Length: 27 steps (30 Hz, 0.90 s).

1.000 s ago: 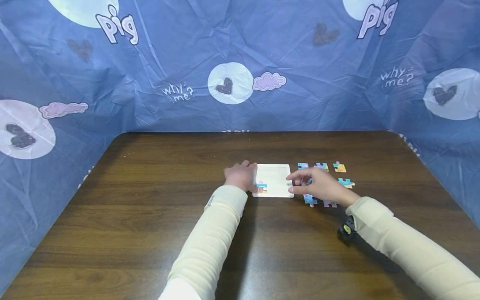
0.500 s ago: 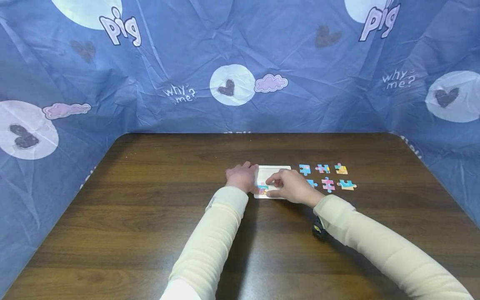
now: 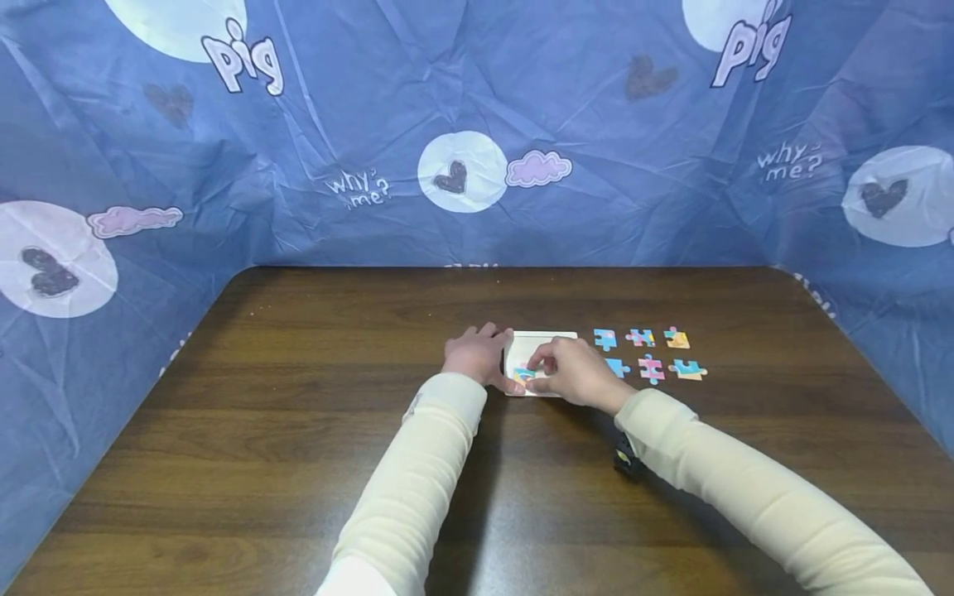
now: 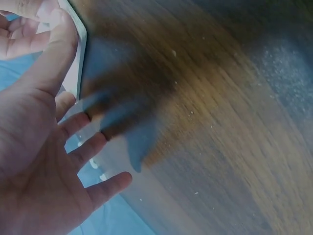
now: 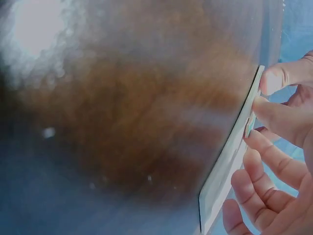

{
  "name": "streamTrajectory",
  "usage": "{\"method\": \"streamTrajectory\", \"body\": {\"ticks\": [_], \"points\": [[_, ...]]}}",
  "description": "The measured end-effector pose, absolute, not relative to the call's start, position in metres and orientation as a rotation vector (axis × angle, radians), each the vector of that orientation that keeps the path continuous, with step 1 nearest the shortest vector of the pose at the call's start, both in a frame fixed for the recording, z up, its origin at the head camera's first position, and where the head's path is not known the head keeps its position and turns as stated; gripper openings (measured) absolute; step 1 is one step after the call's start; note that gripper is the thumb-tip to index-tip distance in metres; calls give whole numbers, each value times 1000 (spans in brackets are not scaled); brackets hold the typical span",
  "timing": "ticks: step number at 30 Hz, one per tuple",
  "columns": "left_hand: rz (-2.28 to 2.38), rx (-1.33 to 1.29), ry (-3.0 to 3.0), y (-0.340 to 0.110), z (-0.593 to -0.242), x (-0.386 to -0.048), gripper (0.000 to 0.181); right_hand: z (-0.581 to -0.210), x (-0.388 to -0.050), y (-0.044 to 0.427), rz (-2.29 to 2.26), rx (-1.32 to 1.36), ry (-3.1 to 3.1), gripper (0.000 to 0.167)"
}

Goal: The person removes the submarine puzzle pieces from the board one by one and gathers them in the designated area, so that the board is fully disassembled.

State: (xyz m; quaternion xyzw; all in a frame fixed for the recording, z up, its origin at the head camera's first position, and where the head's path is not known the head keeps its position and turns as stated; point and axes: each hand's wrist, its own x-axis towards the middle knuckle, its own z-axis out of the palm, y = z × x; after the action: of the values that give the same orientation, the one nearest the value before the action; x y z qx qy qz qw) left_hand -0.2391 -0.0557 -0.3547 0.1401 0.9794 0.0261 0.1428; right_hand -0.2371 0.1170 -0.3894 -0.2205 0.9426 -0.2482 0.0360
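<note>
A small white puzzle tray (image 3: pixel 550 334) lies flat on the table, its front part largely covered by both hands. My left hand (image 3: pixel 477 356) rests along its left side; the thumb reaches onto the front left corner, and the other fingers are spread on the table, as the left wrist view confirms. Over that same corner my right hand (image 3: pixel 577 372) pinches a jigsaw piece (image 5: pixel 249 128) between thumb and forefinger, only its edge showing in the right wrist view. A colourful patch of puzzle (image 3: pixel 523 375) shows between the two hands; where one piece ends and another begins cannot be made out.
Right of the tray, loose jigsaw pieces lie in two rows, among them a pink one (image 3: pixel 651 369), an orange one (image 3: pixel 676 338) and a blue one (image 3: pixel 605 338). The brown wooden table (image 3: pixel 298 414) ends at a blue printed cloth (image 3: pixel 373 99).
My right hand has moved left from the loose pieces to the tray's front left corner, bringing a piece. My left thumb has shifted slightly along the corner; the tray stays in place.
</note>
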Motion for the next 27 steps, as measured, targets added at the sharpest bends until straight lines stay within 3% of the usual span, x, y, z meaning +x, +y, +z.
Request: {"method": "streamTrajectory", "body": {"ticks": [12, 18, 27], "points": [[80, 380, 2834, -53, -358, -241, 98, -384, -249, 132, -637, -610, 2916, 22], [72, 365, 2828, -52, -358, -241, 99, -384, -254, 135, -586, -669, 2928, 30], [74, 366, 2821, -52, -357, -241, 98, -379, -259, 143, -598, -798, 2886, 27]]}}
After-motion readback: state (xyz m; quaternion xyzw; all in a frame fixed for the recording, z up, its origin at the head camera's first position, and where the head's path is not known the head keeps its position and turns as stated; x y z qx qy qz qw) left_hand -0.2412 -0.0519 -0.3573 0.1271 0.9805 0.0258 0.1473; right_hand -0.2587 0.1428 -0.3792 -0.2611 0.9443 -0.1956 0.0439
